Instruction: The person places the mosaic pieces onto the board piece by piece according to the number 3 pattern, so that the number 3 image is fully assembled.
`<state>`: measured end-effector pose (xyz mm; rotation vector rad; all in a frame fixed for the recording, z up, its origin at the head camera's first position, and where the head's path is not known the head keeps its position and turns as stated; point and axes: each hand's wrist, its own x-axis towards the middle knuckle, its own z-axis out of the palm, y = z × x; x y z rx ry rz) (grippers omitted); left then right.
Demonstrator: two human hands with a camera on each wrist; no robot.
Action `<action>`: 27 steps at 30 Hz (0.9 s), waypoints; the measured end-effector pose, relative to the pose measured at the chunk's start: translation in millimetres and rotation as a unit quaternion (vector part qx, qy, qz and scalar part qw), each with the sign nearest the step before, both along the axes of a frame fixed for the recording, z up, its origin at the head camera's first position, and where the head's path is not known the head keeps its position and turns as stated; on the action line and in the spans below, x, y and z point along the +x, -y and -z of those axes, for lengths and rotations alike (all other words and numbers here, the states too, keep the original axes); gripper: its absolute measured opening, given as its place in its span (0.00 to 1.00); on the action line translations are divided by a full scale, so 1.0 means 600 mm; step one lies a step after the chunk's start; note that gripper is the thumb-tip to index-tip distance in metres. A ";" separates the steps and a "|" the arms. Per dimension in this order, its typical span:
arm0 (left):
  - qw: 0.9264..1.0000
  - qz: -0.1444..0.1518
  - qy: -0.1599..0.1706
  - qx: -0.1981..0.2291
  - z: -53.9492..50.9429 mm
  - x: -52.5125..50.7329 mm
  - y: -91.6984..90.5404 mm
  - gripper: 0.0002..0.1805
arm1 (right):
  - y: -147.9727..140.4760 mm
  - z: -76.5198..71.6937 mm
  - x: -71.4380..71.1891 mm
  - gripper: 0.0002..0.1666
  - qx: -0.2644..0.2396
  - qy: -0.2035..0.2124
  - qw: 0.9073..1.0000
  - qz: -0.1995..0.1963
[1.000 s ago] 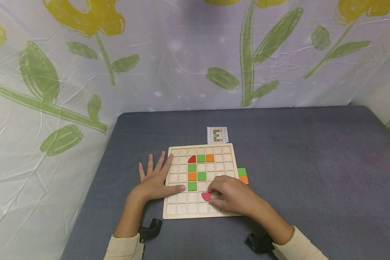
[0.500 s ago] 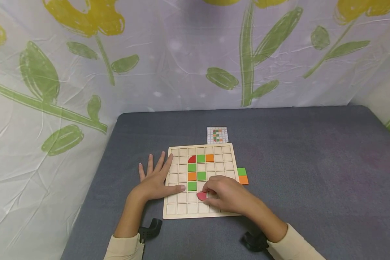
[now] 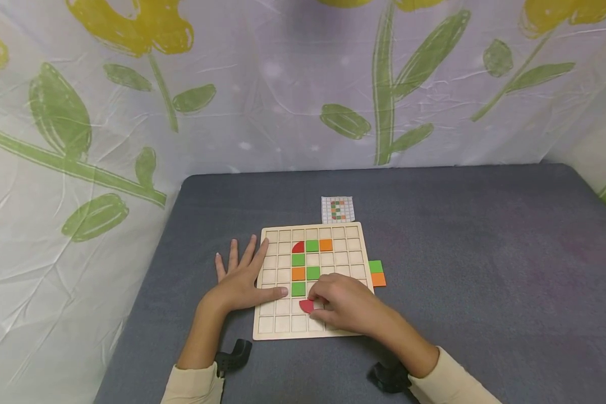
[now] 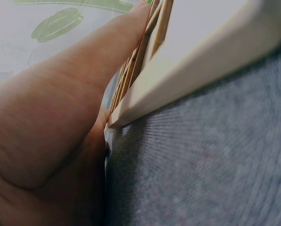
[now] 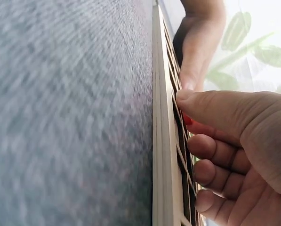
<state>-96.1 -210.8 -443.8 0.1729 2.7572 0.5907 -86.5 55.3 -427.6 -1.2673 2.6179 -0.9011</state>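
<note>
A wooden grid board (image 3: pixel 281 324) lies on the table. My left hand (image 3: pixel 237 286) rests spread on its left edge, thumb on the cells. Between thumb and fingers, my right hand (image 3: pixel 345 303) pinches a red quarter-circle tile (image 3: pixel 306 306) low over the board, just below the column of set tiles. That column has a red quarter-circle (image 3: pixel 298 247) at its top, then a green square (image 3: pixel 298 260), an orange square (image 3: pixel 298 274) and another green square (image 3: pixel 298 289). More green and orange squares lie to its right. In the right wrist view the red tile (image 5: pixel 188 119) is mostly hidden by fingers.
A small pattern card (image 3: pixel 338 210) with a coloured grid lies behind the board. At the board's right edge sit a green tile (image 3: pixel 376 266) and an orange tile (image 3: pixel 378 279). The grey table (image 3: pixel 459 252) meets a flower-printed cloth (image 3: pixel 283 84) at the back.
My right hand has slid left across the board with the red quarter-circle tile, bringing it under the column of tiles. The left hand has stayed put.
</note>
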 end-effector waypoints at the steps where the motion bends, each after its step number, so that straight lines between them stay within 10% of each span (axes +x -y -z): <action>1: 1.000 0.000 0.000 0.000 0.000 0.000 0.000 0.67 | 0.002 0.000 0.000 0.08 0.000 -0.001 1.000 0.000; 27: 1.000 -0.006 -0.002 -0.006 0.002 -0.001 -0.003 0.68 | 0.027 0.008 0.006 0.11 -0.005 0.002 0.999 0.047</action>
